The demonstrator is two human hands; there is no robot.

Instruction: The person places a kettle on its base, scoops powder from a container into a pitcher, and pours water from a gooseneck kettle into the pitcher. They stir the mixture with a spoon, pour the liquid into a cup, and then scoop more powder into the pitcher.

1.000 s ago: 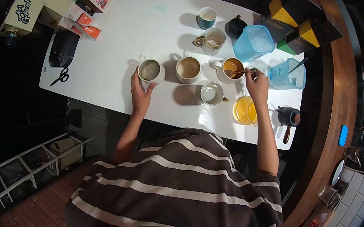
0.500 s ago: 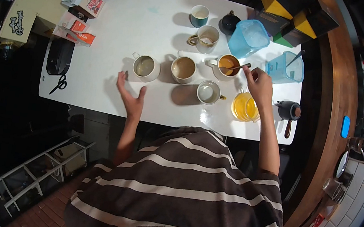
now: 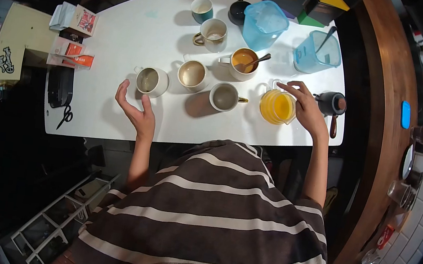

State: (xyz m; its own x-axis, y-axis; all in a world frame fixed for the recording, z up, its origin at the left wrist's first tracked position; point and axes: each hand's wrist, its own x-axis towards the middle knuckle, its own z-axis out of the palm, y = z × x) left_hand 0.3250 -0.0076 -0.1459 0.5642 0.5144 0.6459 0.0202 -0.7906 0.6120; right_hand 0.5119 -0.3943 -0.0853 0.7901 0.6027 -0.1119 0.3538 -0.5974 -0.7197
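Note:
My right hand (image 3: 303, 104) is open, its fingers stretched over the glass pitcher of yellow liquid (image 3: 273, 108), with fingertips close by the pitcher's handle. Beyond it a spoon (image 3: 255, 61) leans inside a white mug of orange-brown liquid (image 3: 241, 71). My left hand (image 3: 136, 114) is spread open just in front of a white mug (image 3: 158, 83) at the left, thumb and fingers apart. Between the hands stand a mug with light brown contents (image 3: 193, 76) and a mug with a gold handle (image 3: 224, 97).
At the back are a teal cup (image 3: 202, 10), a gold-handled white mug (image 3: 213, 36), a black pot (image 3: 238, 11) and a blue pitcher (image 3: 264, 27). A blue container (image 3: 315, 57) and a dark pot (image 3: 331, 103) stand right. Scissors (image 3: 66, 117) lie far left.
My right hand has let go of the spoon, which now rests in the mug, and has moved down to the glass pitcher. The view has shifted, and my left hand stays open.

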